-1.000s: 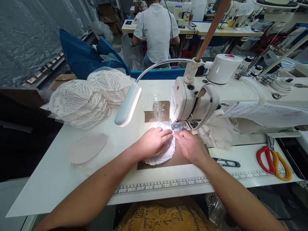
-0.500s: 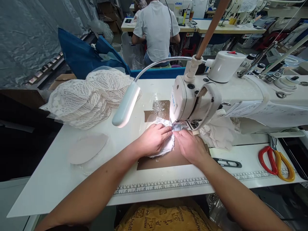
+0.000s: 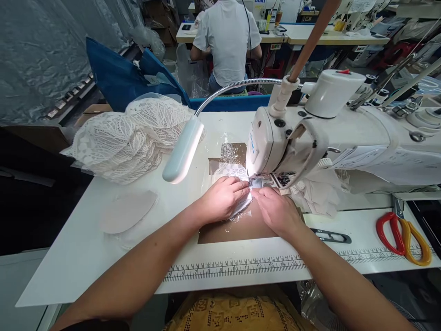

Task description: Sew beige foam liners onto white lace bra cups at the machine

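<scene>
A white lace-covered fabric piece [image 3: 230, 171] lies under the needle end of a white sewing machine [image 3: 263, 142]. My left hand [image 3: 224, 197] presses on it from the left, fingers together and fingertips close to the presser foot. Fabric shows beyond the hand and below its fingers; the rest is covered. My right hand [image 3: 275, 209] is closed, its thumb and forefinger pinching the fabric's right edge just in front of the foot. Beneath both hands is a brown taped patch [image 3: 220, 233] on the white table [image 3: 82, 248].
A lamp [image 3: 182, 149] hangs left of the machine. Stacked lace pieces [image 3: 117, 142] and smooth oval pads [image 3: 129, 212] lie at left. Scissors [image 3: 403, 236], a black-handled tool [image 3: 331, 236] and crumpled pale fabric [image 3: 319, 193] are at right. A person [image 3: 227, 41] sits ahead.
The lace piece has slid away from me past the needle and turned, so less of it shows below my left hand. Both hands keep nearly the same place; the view shifts slightly.
</scene>
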`<state>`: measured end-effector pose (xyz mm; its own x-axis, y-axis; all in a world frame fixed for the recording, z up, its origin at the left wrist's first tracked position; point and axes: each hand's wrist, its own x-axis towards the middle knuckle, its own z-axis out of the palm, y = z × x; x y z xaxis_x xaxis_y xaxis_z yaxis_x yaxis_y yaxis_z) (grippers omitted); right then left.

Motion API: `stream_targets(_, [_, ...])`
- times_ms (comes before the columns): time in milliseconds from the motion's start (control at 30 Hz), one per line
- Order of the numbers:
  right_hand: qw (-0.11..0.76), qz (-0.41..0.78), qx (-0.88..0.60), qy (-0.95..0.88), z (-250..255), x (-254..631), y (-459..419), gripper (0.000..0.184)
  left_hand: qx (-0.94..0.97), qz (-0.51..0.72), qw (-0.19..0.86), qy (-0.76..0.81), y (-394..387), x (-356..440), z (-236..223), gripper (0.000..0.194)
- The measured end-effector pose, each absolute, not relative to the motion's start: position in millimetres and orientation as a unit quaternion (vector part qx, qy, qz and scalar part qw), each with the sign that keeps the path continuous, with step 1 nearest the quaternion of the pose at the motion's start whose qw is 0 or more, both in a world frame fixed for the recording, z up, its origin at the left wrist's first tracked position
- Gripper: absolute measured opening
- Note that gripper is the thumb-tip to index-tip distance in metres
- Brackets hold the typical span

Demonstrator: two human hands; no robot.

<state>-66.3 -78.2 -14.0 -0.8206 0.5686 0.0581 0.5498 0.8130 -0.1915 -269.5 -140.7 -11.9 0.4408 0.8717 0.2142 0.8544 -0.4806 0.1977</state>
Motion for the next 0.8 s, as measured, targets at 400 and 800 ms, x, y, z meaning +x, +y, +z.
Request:
stream_targets(400, [0.086,0.093,-0.305,-0.944,-20.6,-67.9,-75.5,0.042,0.824,0.162,0.013,0.543,-136.4,-273.8,-10.8,0.033])
stream_targets(800, [0.113,0.13,-0.338,-0.925,-19.7,-65.5,-76.7,0.035,0.864,0.166,0.043,0.474,-148.1,-276.6,-4.6,0.029])
